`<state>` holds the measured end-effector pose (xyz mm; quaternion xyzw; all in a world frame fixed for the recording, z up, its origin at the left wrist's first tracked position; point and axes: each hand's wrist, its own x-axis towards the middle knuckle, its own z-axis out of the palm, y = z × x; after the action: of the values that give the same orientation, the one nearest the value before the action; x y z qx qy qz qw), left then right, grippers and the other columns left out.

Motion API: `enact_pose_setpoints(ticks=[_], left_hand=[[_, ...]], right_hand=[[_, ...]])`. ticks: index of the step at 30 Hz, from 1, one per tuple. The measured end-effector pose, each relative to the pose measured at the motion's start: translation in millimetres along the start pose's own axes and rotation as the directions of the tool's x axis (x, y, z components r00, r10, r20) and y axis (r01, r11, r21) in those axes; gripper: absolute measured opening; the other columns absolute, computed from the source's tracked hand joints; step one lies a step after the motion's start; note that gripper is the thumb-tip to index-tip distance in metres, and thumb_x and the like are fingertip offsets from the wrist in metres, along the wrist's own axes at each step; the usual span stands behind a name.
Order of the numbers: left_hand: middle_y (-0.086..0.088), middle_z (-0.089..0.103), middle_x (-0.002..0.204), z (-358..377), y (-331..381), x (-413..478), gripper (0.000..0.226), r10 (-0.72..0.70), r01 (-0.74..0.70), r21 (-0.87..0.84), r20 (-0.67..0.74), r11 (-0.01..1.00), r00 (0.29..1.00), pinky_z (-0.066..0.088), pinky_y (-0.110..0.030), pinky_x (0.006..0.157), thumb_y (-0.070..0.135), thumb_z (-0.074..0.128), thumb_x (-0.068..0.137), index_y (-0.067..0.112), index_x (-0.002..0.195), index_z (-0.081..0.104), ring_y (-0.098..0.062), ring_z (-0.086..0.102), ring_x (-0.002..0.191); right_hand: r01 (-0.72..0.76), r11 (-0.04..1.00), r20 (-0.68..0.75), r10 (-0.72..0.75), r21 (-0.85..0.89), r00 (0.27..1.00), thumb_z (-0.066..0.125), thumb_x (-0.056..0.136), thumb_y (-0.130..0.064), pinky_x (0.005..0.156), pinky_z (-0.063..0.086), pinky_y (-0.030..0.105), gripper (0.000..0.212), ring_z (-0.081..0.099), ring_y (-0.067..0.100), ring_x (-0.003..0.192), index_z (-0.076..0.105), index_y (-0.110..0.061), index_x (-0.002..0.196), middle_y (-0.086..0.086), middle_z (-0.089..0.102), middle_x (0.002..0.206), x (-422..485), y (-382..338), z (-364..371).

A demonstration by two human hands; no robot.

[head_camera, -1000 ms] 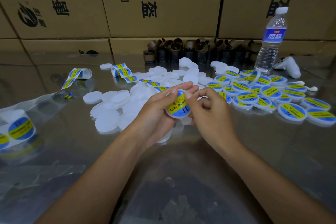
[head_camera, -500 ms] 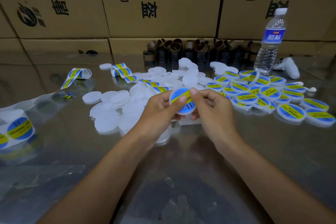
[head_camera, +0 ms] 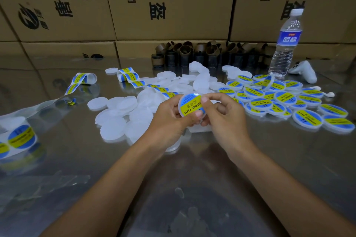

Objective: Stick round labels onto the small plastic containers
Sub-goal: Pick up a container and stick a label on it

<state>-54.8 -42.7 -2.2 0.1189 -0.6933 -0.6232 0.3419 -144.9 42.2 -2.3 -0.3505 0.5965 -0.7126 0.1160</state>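
Both hands hold one small round white container (head_camera: pixel 189 105) with a blue and yellow label, tilted up toward me above the table. My left hand (head_camera: pixel 171 117) grips its lower left side, thumb on the label face. My right hand (head_camera: pixel 223 113) pinches its right rim, thumb on the label's edge. Plain white containers (head_camera: pixel 113 119) lie in a heap to the left and behind. Labelled containers (head_camera: pixel 285 100) are piled to the right. A strip of round labels (head_camera: pixel 133 78) runs across the back of the heap.
A shiny metal table (head_camera: pixel 192 179) carries everything. A label roll (head_camera: pixel 17 136) sits at the left edge, its backing strip trailing to another curl (head_camera: pixel 82 80). A water bottle (head_camera: pixel 287 44), a white controller (head_camera: pixel 304 72) and dark tube cores (head_camera: pixel 202 54) stand before cardboard boxes (head_camera: pixel 173 2).
The container has been lifted and turned in my fingers so its label faces me more squarely; my right thumb has moved onto the label's upper right edge.
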Motion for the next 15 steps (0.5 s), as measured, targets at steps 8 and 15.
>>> enact_pose_setpoints(ticks=[8, 15], left_hand=[[-0.001, 0.074, 0.086, -2.3, -1.6, 2.6, 0.019, -0.045, 0.043, -0.046, -0.038, 0.998, 0.998, 0.055, -0.024, 0.073, 0.022, 0.051, 0.094, 0.015, 0.099, 0.067, -0.013, 0.069, 0.078], [-0.003, 0.073, 0.088, -4.0, -0.2, 1.3, 0.019, -0.057, 0.053, -0.049, -0.079, 0.997, 0.995, 0.055, -0.023, 0.072, 0.02, 0.051, 0.096, 0.012, 0.1, 0.068, -0.013, 0.067, 0.077]], right_hand=[[0.094, 0.995, -0.013, -0.095, -0.032, 0.995, 0.059, 0.09, -0.019, 0.051, 0.044, 0.015, 0.012, 0.054, 0.005, 0.043, 0.061, -0.026, 0.082, -0.006, 0.06, 0.048, 0.4, -0.7, -4.4], [0.177, 0.966, 0.082, -0.164, -0.188, 0.983, 0.069, 0.083, -0.018, 0.06, 0.049, 0.034, 0.025, 0.06, 0.025, 0.058, 0.055, -0.039, 0.087, 0.0, 0.058, 0.059, -2.3, 1.1, -3.0]])
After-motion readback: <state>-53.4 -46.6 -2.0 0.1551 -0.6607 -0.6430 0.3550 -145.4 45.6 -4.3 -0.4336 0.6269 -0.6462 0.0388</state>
